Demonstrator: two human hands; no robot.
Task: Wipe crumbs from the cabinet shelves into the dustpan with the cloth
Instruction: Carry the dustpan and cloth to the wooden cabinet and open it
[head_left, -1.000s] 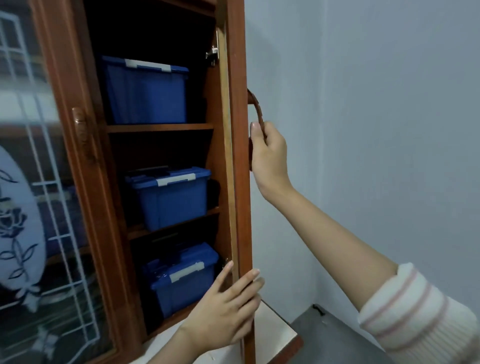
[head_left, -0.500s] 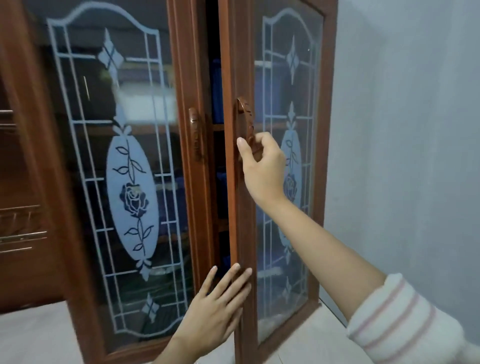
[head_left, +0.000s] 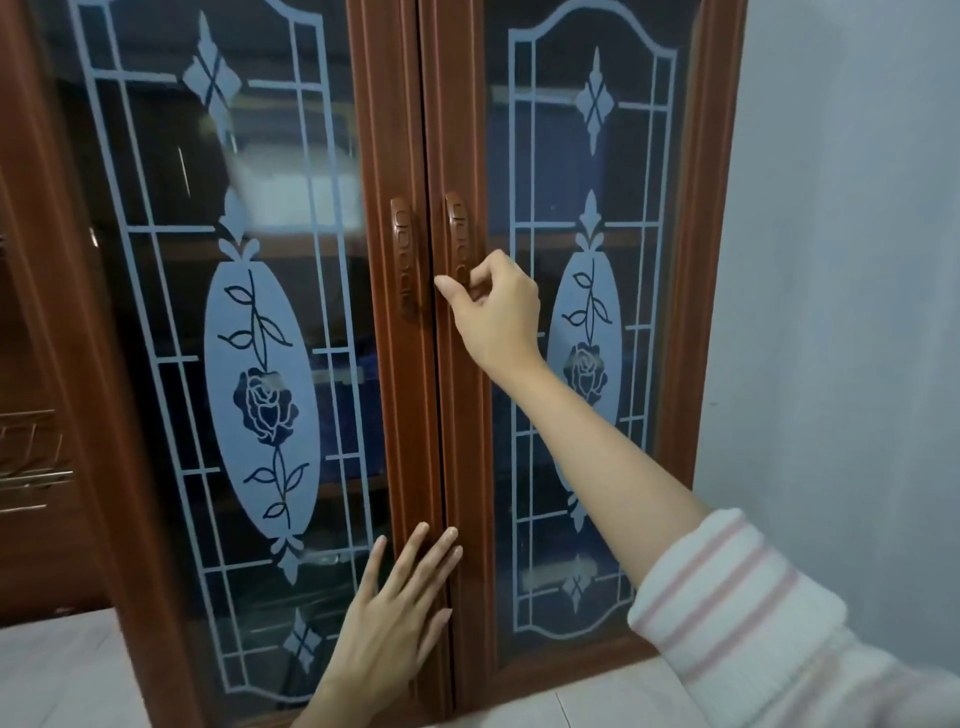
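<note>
The wooden cabinet has two glass doors with frosted rose patterns, and both are closed. My right hand (head_left: 496, 312) curls its fingers round the lower end of the right door handle (head_left: 456, 223), thumb pointing left across the seam. My left hand (head_left: 395, 618) lies flat with straight fingers on the door frames low at the seam, mostly on the left door (head_left: 376, 156). The left door handle (head_left: 402, 249) is free. Blue boxes (head_left: 550, 156) show dimly behind the glass of the right door. No cloth or dustpan is in view.
A pale wall (head_left: 841, 312) stands close on the right of the cabinet. A white counter surface (head_left: 62, 670) runs below the doors. Darker wooden furniture (head_left: 31, 467) with metal rails sits at the far left.
The right door has swung from wide open to fully closed, my right hand staying on its handle. My left hand followed the door edge and now presses at the seam.
</note>
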